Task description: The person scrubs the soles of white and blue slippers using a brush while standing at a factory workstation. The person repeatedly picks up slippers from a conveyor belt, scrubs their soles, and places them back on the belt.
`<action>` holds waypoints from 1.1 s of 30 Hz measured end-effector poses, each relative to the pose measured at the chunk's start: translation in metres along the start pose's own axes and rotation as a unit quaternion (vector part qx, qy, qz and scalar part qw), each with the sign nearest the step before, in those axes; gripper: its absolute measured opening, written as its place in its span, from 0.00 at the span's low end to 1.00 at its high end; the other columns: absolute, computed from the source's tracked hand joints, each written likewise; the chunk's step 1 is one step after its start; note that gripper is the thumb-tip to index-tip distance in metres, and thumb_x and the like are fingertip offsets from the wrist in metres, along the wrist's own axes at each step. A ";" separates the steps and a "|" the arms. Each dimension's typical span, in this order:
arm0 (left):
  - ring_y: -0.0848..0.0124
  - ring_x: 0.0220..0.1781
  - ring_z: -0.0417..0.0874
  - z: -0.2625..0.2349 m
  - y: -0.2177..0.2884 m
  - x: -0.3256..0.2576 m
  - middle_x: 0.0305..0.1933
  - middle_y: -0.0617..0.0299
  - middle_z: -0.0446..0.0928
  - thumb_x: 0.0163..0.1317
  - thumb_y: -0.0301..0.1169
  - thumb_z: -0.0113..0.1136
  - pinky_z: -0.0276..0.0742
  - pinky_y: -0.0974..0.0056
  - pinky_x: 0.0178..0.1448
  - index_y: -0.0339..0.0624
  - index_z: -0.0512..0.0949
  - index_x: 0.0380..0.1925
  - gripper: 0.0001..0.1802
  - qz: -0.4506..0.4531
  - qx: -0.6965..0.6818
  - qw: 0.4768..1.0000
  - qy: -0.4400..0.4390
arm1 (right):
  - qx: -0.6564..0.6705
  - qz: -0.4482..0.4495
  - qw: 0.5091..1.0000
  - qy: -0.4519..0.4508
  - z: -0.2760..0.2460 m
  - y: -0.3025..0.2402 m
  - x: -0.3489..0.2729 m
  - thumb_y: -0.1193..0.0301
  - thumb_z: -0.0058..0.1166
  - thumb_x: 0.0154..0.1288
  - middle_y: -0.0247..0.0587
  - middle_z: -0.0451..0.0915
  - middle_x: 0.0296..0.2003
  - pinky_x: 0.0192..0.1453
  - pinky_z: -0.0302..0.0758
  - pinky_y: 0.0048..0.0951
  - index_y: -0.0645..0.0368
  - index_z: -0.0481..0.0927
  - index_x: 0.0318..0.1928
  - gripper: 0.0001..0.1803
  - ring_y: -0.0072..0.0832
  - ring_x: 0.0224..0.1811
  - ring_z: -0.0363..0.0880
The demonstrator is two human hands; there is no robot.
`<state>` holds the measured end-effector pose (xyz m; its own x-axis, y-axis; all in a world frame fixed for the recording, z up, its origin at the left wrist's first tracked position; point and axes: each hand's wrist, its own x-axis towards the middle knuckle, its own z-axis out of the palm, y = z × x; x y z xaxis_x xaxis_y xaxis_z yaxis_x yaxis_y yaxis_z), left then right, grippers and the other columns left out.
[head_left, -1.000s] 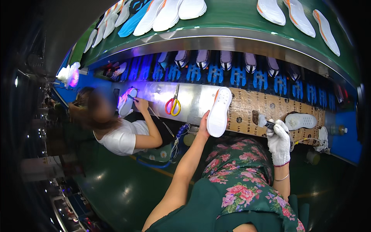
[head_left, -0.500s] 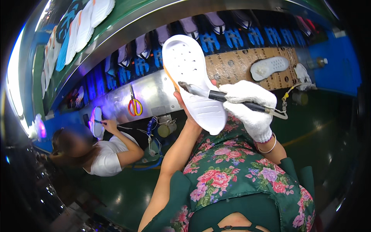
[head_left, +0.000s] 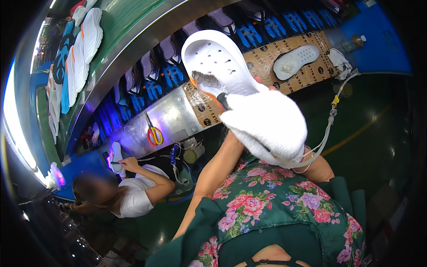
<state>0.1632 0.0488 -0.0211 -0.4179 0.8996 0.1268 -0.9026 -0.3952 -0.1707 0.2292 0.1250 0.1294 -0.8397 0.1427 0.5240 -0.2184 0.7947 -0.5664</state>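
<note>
A white shoe sole (head_left: 220,60), with several small holes in its hollow face and an orange patch on its left edge, is held up in front of me. My left hand (head_left: 232,137) grips it from underneath, fingers showing along its edges and the rest hidden. In a white knitted glove, my right hand (head_left: 271,124) is closed around a black-handled brush. The brush's dark bristles (head_left: 205,81) lie against the sole's inner face near its left edge. Most of the handle and the sole's lower end are hidden behind the glove.
Another sole (head_left: 307,54) lies on cardboard (head_left: 207,115) at the bench. A bottle (head_left: 354,42), a white cloth (head_left: 339,59) and a tube (head_left: 329,120) are to the right. Scissors (head_left: 154,135) lie left. A co-worker (head_left: 142,193) sits left. Shoe parts (head_left: 86,44) line the shelf above.
The brush has swept left across the sole to its left edge. My right glove has moved left, now covering the sole's lower end. The surroundings have shifted in view.
</note>
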 end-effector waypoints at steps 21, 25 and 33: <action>0.49 0.72 0.73 -0.022 0.044 -0.031 0.74 0.48 0.69 0.60 0.67 0.62 0.72 0.40 0.74 0.48 0.59 0.77 0.53 0.134 0.108 0.978 0.114 | 0.340 0.219 0.903 0.147 0.024 0.019 -0.009 0.86 0.61 0.56 0.55 0.87 0.43 0.54 0.82 0.34 0.69 0.85 0.40 0.10 0.37 0.46 0.87; 0.52 0.59 0.85 -0.072 0.091 -0.074 0.61 0.52 0.82 0.75 0.60 0.47 0.81 0.46 0.64 0.44 0.69 0.72 0.38 0.154 0.135 0.963 0.178 | 0.481 0.367 0.785 0.133 0.044 0.045 -0.043 0.80 0.59 0.63 0.51 0.85 0.49 0.41 0.82 0.25 0.64 0.83 0.47 0.11 0.31 0.42 0.85; 0.61 0.55 0.88 -0.113 0.165 -0.161 0.60 0.53 0.83 0.78 0.45 0.50 0.85 0.54 0.60 0.39 0.73 0.69 0.27 0.185 0.195 0.911 0.312 | 0.477 0.413 0.774 0.047 0.087 0.081 -0.061 0.80 0.63 0.66 0.45 0.87 0.47 0.40 0.81 0.21 0.65 0.85 0.50 0.12 0.26 0.41 0.86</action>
<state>0.0929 -0.1400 -0.1804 -0.6710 0.5731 -0.4705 -0.7306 -0.6192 0.2878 0.2196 0.1291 -0.0041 -0.8587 0.4481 -0.2486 0.0677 -0.3816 -0.9218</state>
